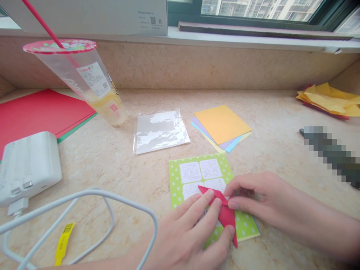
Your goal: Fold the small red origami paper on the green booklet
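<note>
A piece of red origami paper (227, 214), folded to sharp points, lies on a green polka-dot booklet (174, 174) with printed diagrams. My left hand (194, 234) rests on it with fingers spread, pressing the folded paper against the booklet. At the paper's right edge, my right hand (260, 195) pinches a fold between thumb and forefinger. Part of the booklet is hidden under my hands. Just behind it sits a small stack of coloured paper squares (223, 123), orange on top.
A tilted-looking plastic drink cup (92, 82) with a red straw stands at back left. Nearby lie a clear plastic packet (161, 131), red sheets (42, 108), a white charger (30, 165) and its looping cable (120, 198). Crumpled yellow paper (332, 99) and a pixelated dark object (332, 153) lie right.
</note>
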Available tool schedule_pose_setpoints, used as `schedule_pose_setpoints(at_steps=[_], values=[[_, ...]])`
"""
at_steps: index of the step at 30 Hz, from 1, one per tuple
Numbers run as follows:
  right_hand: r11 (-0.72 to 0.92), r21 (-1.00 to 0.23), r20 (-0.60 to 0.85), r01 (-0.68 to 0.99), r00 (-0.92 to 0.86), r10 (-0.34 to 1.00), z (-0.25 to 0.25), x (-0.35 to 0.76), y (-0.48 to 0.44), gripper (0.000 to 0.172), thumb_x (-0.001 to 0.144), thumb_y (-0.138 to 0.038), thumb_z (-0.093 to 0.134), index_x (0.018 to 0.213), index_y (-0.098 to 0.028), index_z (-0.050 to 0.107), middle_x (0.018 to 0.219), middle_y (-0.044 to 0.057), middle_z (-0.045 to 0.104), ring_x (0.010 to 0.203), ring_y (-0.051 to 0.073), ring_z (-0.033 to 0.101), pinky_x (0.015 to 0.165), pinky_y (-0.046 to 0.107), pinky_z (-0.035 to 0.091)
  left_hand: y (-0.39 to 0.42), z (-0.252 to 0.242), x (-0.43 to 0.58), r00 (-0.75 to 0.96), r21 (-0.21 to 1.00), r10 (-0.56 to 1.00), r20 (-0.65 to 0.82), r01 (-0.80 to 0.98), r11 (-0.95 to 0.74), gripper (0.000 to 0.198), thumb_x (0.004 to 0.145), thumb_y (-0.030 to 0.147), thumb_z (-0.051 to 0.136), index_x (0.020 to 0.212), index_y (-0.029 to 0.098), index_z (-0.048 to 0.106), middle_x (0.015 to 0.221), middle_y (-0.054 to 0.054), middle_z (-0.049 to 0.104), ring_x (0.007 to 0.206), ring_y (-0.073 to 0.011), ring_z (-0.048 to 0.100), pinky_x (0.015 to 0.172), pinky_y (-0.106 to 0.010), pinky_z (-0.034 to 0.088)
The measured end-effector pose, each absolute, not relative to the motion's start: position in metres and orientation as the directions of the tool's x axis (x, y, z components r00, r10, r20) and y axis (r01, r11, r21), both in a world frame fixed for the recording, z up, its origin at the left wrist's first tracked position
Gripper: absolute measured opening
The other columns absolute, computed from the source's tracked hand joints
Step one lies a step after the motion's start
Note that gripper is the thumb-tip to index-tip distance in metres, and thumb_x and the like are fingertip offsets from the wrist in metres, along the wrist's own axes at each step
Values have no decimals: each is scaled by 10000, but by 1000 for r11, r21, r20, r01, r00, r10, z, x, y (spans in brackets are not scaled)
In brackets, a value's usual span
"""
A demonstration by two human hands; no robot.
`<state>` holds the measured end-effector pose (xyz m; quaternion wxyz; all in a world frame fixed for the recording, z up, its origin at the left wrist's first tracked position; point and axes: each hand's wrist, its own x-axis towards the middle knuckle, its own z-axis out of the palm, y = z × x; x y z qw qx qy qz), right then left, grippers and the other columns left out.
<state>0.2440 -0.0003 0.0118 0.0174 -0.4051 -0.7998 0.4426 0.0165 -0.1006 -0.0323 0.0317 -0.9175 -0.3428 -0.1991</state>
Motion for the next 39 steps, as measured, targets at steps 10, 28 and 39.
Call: schedule_pose_setpoints(at_steps=[10,28,39], values=[[246,-731,-339,636,-651,679,15,242,-5,153,983,-225,566,923,-215,706,880,9,773,765,162,691,658,258,525,-100,-33,15,707,87,598,376,616,-783,302,1047,287,551,1320,179,621,1411,-168,601,1425,-341,478,1167,-483,423],[416,-682,-202,601,-702,683,11,242,-10,182,980,-165,543,924,-211,710,827,13,766,686,149,684,584,229,523,-102,-33,16,684,70,611,398,642,-764,284,1033,242,574,1309,210,631,1392,-150,635,1380,-333,542,1137,-481,465],[316,-666,-327,675,-646,690,7,241,-11,241,978,-267,498,916,-223,727,833,17,760,689,167,670,639,283,533,-104,-41,21,688,-19,563,457,641,-768,290,1023,240,608,1298,177,673,1322,-161,693,1326,-310,601,1118,-443,483]])
